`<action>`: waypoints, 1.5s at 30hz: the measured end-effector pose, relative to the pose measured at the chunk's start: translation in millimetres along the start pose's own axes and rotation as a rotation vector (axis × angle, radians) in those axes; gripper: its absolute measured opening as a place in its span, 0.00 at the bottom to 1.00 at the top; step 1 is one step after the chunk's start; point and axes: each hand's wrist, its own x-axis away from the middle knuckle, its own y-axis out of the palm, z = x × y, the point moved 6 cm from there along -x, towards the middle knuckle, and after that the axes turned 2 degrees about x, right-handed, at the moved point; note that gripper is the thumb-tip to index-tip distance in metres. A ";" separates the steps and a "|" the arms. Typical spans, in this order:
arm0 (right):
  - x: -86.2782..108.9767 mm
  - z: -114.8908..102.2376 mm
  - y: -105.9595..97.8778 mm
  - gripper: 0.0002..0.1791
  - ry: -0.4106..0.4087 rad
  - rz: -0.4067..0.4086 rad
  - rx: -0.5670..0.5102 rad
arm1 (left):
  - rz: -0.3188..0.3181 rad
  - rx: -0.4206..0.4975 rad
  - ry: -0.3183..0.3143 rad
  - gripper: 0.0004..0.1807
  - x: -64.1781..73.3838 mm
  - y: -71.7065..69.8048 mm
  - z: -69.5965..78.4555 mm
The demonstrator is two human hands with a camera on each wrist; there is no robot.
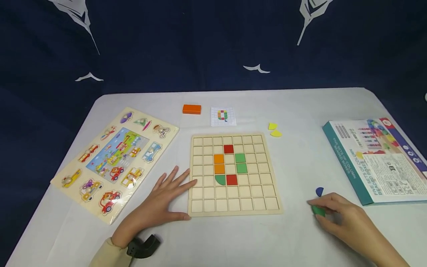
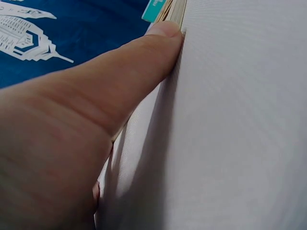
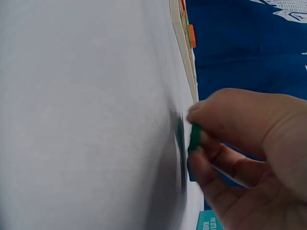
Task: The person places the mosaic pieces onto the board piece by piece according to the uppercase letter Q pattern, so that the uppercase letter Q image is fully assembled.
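Note:
A small green piece (image 1: 318,211) is pinched between the thumb and fingers of my right hand (image 1: 347,218); the right wrist view shows this green piece (image 3: 194,137) edge-on, close to the tabletop. Just beyond those fingertips lies a small blue piece (image 1: 319,191). My left hand (image 1: 163,202) rests with fingers spread at the left edge of a wooden grid board (image 1: 251,193), its thumb by the near corner. In the grid sit red squares (image 1: 228,149), orange squares (image 1: 219,159), green squares (image 1: 240,158) and a green quarter-round piece (image 1: 220,180).
A pattern card (image 1: 222,116) and an orange block (image 1: 191,109) lie behind the board. Two yellow pieces (image 1: 275,133) are to its right. A vehicle picture puzzle (image 1: 113,163) lies at left, and a teal-edged box (image 1: 380,163) at right.

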 end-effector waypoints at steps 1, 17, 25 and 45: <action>-1.2 -1.1 -1.1 0.28 -0.012 0.009 -0.026 | -0.001 0.000 0.001 0.53 0.0 0.0 0.2; -73.7 -15.3 9.7 0.15 0.034 -0.055 -0.500 | -0.010 0.018 -0.013 0.52 -0.3 -0.4 1.9; -102.1 -37.5 37.5 0.12 0.072 -0.177 -0.766 | -0.013 0.015 -0.019 0.52 0.8 0.7 0.4; -86.6 -27.4 41.7 0.11 -0.004 -0.238 -0.435 | -0.014 0.001 -0.019 0.54 -1.0 1.2 -0.5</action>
